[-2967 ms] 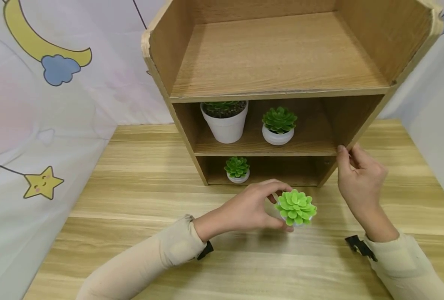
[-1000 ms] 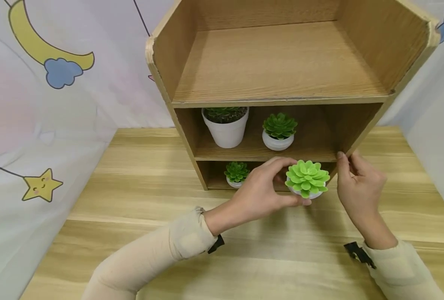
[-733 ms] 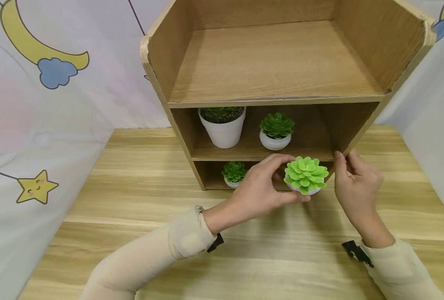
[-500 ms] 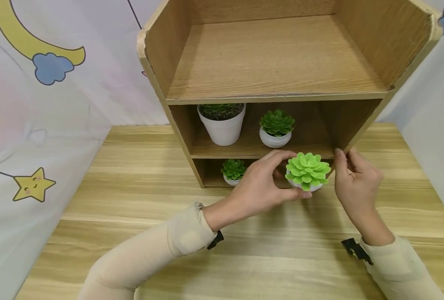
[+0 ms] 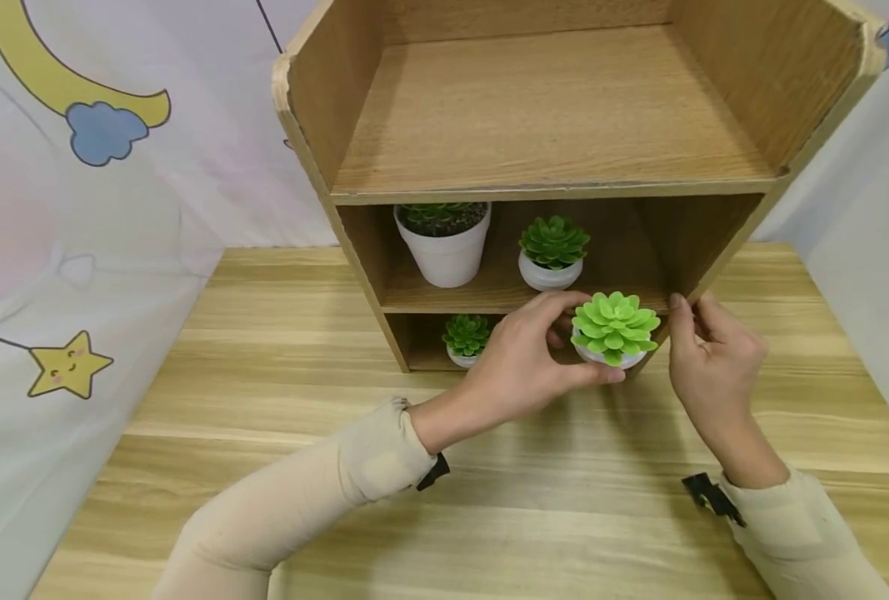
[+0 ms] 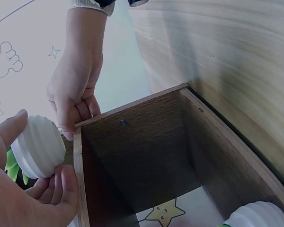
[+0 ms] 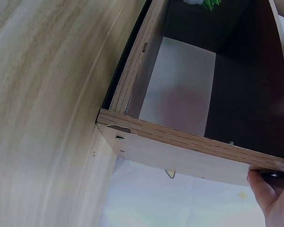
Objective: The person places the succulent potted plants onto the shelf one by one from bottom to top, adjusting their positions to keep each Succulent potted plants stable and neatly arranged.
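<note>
My left hand point(image 5: 522, 358) grips a small white pot holding a bright green artificial succulent point(image 5: 615, 327). It hangs in front of the shelf's lower right side, near the middle board's edge. In the left wrist view, thumb and fingers hold the ribbed white pot point(image 6: 39, 146) from both sides. My right hand point(image 5: 717, 358) pinches the right side panel of the wooden shelf point(image 5: 556, 187), at the middle board's height. In the right wrist view, that hand point(image 7: 274, 198) is partly cut off at the edge, with a fingertip against the panel.
A large white-potted plant point(image 5: 444, 250) and a small dark green succulent point(image 5: 552, 250) stand in the middle compartment. Another small succulent point(image 5: 466, 337) sits at the lower compartment's left, partly behind my left hand. The shelf stands on a wood-grain table point(image 5: 264, 375), with patterned cloth point(image 5: 212, 167) behind.
Over three seconds my left hand has raised the succulent from over the table toward the shelf's middle board, slightly rightward. Lately it rises only a little. The right hand keeps its hold.
</note>
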`<action>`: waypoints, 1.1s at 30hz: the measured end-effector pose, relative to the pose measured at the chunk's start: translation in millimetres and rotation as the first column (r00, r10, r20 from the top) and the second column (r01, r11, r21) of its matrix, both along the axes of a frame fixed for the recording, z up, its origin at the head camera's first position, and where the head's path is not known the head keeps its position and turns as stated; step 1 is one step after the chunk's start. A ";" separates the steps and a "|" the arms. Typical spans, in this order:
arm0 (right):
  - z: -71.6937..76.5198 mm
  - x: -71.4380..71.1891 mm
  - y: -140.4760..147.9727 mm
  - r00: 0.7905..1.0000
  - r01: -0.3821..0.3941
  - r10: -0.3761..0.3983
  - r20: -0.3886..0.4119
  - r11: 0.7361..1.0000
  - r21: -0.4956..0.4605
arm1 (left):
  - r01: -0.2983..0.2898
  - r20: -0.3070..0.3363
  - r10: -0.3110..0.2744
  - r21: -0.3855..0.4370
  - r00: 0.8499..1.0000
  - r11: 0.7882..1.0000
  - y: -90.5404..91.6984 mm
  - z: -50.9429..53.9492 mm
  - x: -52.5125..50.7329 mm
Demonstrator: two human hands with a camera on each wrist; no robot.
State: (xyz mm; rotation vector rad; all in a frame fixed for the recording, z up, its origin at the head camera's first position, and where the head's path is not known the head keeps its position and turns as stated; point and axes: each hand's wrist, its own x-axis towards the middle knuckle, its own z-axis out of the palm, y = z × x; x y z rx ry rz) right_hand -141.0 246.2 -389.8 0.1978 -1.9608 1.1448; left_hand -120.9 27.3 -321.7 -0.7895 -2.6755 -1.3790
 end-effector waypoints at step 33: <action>5.9 3.1 -3.7 1.000 -0.005 0.005 0.013 1.000 -0.012 | -0.057 0.036 0.055 0.051 0.998 0.997 13.8 3.8 -5.0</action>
